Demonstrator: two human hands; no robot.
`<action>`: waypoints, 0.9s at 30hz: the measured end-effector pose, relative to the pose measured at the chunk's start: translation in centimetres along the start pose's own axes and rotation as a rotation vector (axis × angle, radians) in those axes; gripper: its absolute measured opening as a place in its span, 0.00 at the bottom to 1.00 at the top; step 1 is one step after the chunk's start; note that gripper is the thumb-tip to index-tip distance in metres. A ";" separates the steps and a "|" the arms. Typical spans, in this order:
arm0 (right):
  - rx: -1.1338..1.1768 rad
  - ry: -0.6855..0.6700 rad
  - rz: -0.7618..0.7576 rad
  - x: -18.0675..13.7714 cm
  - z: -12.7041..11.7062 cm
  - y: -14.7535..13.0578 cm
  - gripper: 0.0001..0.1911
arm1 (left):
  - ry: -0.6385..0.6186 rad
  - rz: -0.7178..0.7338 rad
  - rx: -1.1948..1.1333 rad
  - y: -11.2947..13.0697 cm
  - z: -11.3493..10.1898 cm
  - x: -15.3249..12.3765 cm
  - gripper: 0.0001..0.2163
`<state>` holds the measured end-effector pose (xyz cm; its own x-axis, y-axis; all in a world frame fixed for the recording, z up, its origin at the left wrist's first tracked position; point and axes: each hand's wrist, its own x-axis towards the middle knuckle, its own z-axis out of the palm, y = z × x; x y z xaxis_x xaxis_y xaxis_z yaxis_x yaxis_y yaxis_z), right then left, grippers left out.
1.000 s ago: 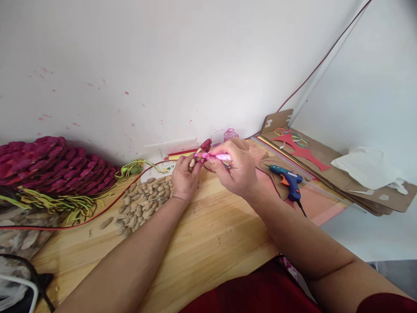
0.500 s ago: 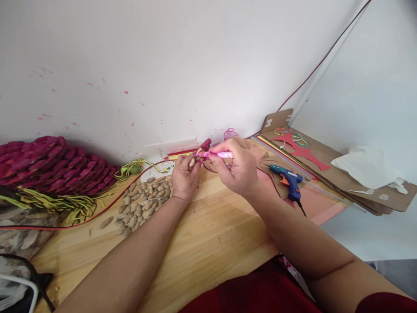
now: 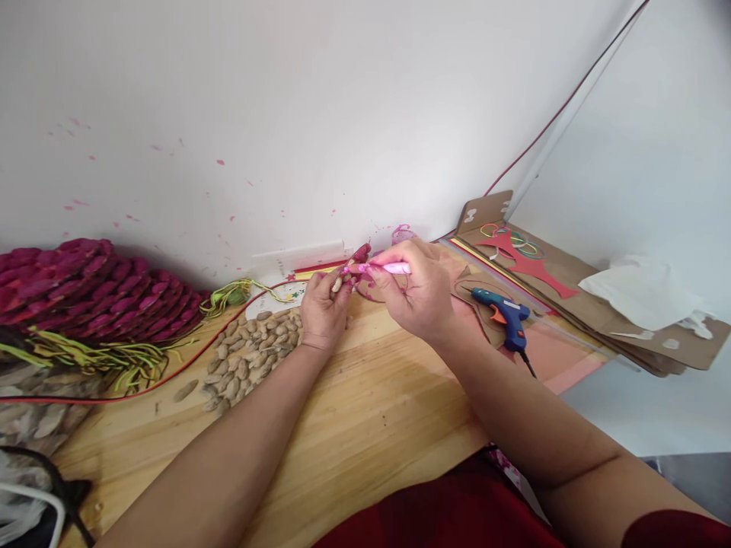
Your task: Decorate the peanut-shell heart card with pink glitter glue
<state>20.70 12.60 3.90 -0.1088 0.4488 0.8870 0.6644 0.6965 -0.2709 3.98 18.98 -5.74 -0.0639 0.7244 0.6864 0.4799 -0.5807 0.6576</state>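
Observation:
My left hand [image 3: 324, 308] is closed around a peanut-shell piece [image 3: 361, 253], its far end coloured magenta and its near end pale bare shell. My fingers hide much of it. In my right hand [image 3: 419, 293], pinched between thumb and fingers, is a slim paintbrush [image 3: 395, 268] with a light pink handle. Its bright pink tip points left and meets the piece at my left fingers. Loose peanuts [image 3: 268, 342] lie in a heap just left of my left wrist.
Stacked magenta peanut-covered pieces [image 3: 114, 297] with yellow-green yarn [image 3: 119, 361] stand at left. A red cord [image 3: 188, 364] crosses the wooden table [image 3: 365, 426]. On the right lie a blue glue gun [image 3: 511, 316], cardboard [image 3: 640, 350], red cutouts [image 3: 542, 274] and white plastic [image 3: 636, 293].
Both hands stay in nearly the same place. The back end of the paintbrush has shifted very slightly, and the brush tip is still at the peanut-shell piece.

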 end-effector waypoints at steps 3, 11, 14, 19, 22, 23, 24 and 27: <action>-0.034 0.035 0.018 0.0 -0.1 0.3 0.06 | -0.012 -0.007 -0.008 -0.1 0.0 0.0 0.07; 0.040 0.003 -0.008 0.1 -0.1 0.1 0.05 | -0.018 -0.016 -0.022 -0.1 -0.1 0.0 0.06; 0.007 0.012 0.026 0.1 -0.2 0.4 0.05 | -0.028 -0.019 -0.028 0.0 -0.1 0.1 0.05; 0.034 0.012 0.039 0.1 -0.1 0.4 0.05 | -0.043 -0.024 -0.020 0.3 -0.2 0.1 0.05; 0.064 -0.040 0.005 0.0 0.0 0.4 0.05 | -0.032 -0.020 -0.023 0.4 -0.2 0.2 0.05; 0.061 -0.046 -0.002 0.0 0.0 0.4 0.04 | -0.026 -0.020 -0.026 0.4 -0.2 0.2 0.05; 0.054 -0.044 -0.006 0.0 -0.1 0.4 0.04 | -0.021 -0.022 -0.029 0.5 -0.2 0.2 0.04; 0.034 -0.010 -0.007 0.2 -0.3 0.7 0.04 | -0.024 -0.034 -0.034 0.6 -0.2 0.2 0.04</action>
<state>21.38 12.98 4.01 -0.1206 0.4495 0.8851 0.6383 0.7180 -0.2777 4.04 18.69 -5.17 -0.0587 0.7526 0.6558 0.4479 -0.5673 0.6911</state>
